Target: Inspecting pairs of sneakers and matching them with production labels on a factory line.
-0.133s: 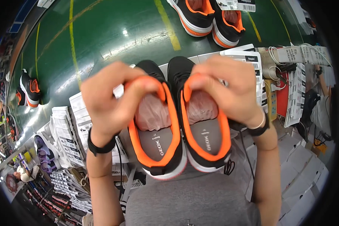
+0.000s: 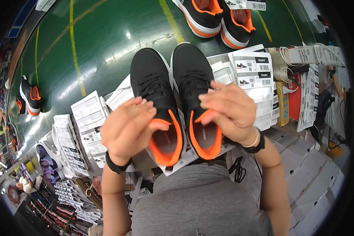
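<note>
A pair of low black fabric sneakers with orange-lined collars and pale soles lies side by side, the left sneaker (image 2: 149,67) and right sneaker (image 2: 192,63) pointing toes-away over the near edge of the glossy green counter (image 2: 114,47). The left hand (image 2: 131,128) and right hand (image 2: 232,112) each have a nearly closed grip on a tongue, thumb inside the collar and fingers curled over the laces. For good handling, matching, gentle pressure on both tongues should avoid creasing the linings or skewing the toes.
</note>
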`<state>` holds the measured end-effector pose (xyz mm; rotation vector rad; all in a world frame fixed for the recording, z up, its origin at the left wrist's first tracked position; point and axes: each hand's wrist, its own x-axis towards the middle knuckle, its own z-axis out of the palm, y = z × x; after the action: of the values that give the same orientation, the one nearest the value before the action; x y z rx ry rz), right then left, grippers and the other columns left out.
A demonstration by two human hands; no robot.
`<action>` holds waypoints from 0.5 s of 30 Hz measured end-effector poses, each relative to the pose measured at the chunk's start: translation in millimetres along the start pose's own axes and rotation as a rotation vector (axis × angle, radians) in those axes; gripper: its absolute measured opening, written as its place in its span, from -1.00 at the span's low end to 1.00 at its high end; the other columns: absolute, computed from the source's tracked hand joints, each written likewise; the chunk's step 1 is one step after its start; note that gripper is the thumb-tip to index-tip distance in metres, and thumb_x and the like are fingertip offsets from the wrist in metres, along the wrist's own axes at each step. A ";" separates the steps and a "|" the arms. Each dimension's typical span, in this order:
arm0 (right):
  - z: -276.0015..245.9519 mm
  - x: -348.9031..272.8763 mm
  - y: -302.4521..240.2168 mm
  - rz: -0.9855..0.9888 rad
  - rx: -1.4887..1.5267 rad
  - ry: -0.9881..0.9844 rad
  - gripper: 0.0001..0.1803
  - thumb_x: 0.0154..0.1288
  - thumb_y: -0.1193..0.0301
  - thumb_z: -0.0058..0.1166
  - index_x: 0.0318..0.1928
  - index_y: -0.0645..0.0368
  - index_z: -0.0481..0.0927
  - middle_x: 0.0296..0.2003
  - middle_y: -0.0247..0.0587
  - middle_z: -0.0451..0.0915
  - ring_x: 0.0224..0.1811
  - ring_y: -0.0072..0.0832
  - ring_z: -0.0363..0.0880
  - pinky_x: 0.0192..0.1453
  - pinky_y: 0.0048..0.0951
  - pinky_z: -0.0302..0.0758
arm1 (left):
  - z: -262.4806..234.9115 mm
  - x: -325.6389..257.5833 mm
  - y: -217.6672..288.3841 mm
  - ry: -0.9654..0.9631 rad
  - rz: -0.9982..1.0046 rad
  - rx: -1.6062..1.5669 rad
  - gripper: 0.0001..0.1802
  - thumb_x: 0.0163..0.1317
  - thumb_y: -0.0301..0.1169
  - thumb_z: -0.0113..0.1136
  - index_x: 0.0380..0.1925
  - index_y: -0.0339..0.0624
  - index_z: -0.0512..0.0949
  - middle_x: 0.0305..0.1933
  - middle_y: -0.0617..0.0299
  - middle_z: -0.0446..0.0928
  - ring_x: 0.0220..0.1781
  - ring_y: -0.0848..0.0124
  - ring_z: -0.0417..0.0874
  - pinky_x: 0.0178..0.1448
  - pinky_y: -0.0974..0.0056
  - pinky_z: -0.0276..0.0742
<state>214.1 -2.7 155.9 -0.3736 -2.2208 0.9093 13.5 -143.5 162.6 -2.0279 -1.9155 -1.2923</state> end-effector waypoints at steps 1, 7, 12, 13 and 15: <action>-1.8 -12.7 0.8 0.000 0.048 -0.029 -0.70 -0.11 0.44 0.34 -0.27 0.21 0.66 -0.22 -0.19 0.64 -0.18 -0.24 0.61 -0.04 -0.24 0.55 | 1.7 -14.2 0.9 -0.006 -0.003 -0.007 -0.83 -0.16 -0.60 0.37 -0.49 -0.25 0.61 -0.40 0.10 0.63 -0.33 0.25 0.68 -0.22 0.32 0.60; -2.7 -37.9 -28.7 0.596 0.169 0.053 -0.28 -0.09 0.55 0.26 0.19 0.28 0.36 0.05 0.02 0.49 0.06 -0.26 0.53 0.03 -0.26 0.55 | 7.9 -54.8 19.6 -0.135 -0.639 -0.242 -0.10 -0.13 -0.56 0.28 0.29 -0.37 0.11 -0.13 -0.06 0.59 -0.10 0.13 0.65 -0.02 0.27 0.55; -4.1 -28.6 -31.6 0.765 0.282 -0.014 -0.34 -0.04 0.61 0.18 0.17 0.30 0.37 -0.05 0.05 0.57 -0.01 -0.30 0.60 -0.04 -0.35 0.60 | -1.2 -29.3 30.9 -0.166 -0.849 -0.418 -0.22 -0.10 -0.62 0.02 0.26 -0.47 0.14 -0.16 -0.06 0.60 -0.17 0.30 0.68 -0.05 0.33 0.56; -9.1 -21.7 -38.1 0.773 0.291 -0.046 -0.37 -0.01 0.67 0.12 0.18 0.34 0.36 0.03 0.05 0.52 0.02 -0.40 0.56 -0.02 -0.51 0.55 | -3.5 -23.8 32.0 -0.189 -0.848 -0.402 -0.24 -0.11 -0.62 0.03 0.24 -0.48 0.18 -0.16 -0.08 0.60 -0.18 0.31 0.68 -0.05 0.35 0.55; -16.0 -16.6 -44.6 0.825 0.318 -0.028 -0.39 -0.01 0.64 0.14 0.15 0.33 0.39 -0.01 0.04 0.55 0.00 -0.38 0.58 -0.07 -0.50 0.57 | -12.3 -12.4 35.2 -0.217 -0.884 -0.415 -0.27 -0.13 -0.64 0.04 0.20 -0.50 0.25 -0.15 -0.08 0.59 -0.16 0.32 0.67 -0.02 0.38 0.52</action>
<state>237.1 -34.7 187.1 -1.1659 -1.8808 1.6626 38.7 -168.2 180.0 -1.4938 -3.0546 -1.7950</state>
